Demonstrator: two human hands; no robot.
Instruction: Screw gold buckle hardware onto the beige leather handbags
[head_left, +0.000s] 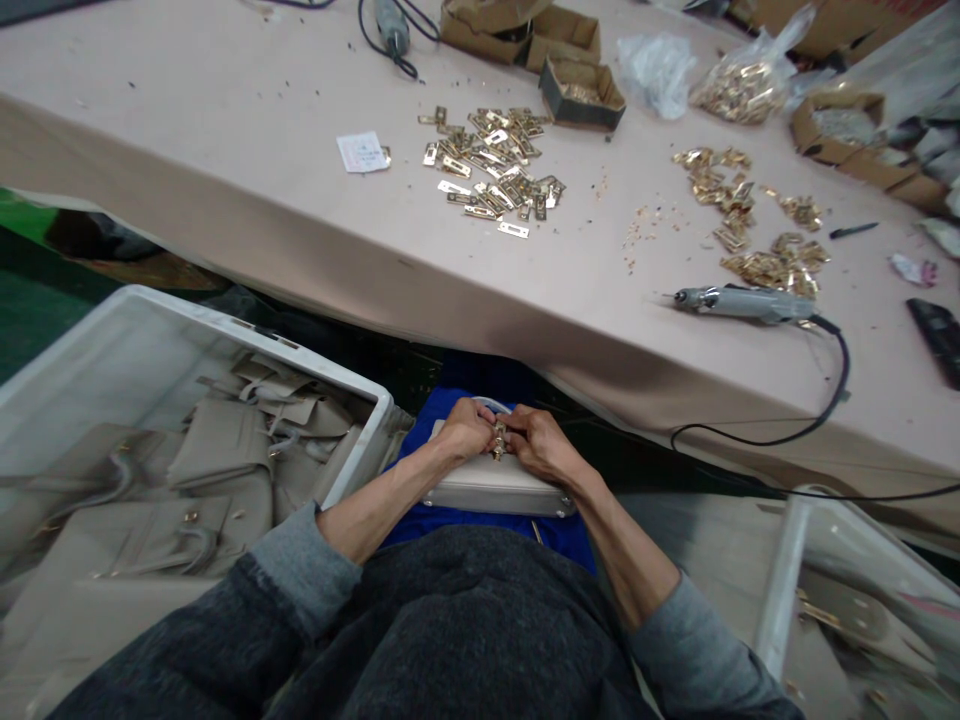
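Note:
A pale beige handbag (487,488) lies across my lap on a blue cloth (577,540). My left hand (471,428) and my right hand (536,440) meet at its upper middle, fingers closed around a gold metal clasp (499,440). Part of the bag's light handle (493,404) shows just beyond my fingers. The fingertips cover some of the clasp, so its exact fit on the bag is hidden.
On the table (300,230) lie a pile of gold plates (499,165), more gold fittings (772,260), and a corded electric screwdriver (750,302). Small cardboard boxes (581,92) stand behind. A white bin (382,400) of beige bags is at left, another bin (784,580) at right.

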